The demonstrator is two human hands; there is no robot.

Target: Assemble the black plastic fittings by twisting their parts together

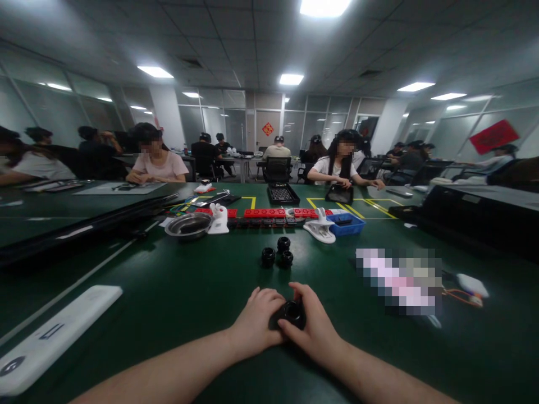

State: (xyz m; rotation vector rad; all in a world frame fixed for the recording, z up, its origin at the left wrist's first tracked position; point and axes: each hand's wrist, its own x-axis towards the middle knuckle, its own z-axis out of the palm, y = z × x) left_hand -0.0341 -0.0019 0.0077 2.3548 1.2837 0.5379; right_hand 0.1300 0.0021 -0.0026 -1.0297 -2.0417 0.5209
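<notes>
Between my two hands, low in the middle of the head view, is a black round part (pixel 293 312) with a hole in its top. My left hand (pixel 260 318) is wrapped round its left side, over a dark portion that the fingers partly hide. From the right, my right hand (pixel 314 322) grips the same part, thumb in front and fingers behind. Just beyond my hands, three similar black round parts stand on the green table: one at the left (pixel 268 256), one at the back (pixel 283 243) and one at the right (pixel 287 258).
Red power strips (pixel 264 213) cross the table beyond, between a metal bowl (pixel 189 225) and a blue bin (pixel 347 224). White clips (pixel 218 220) stand nearby. A long white case (pixel 63 331) lies left; a blurred-out item (pixel 400 283) lies right. Several people sit at tables.
</notes>
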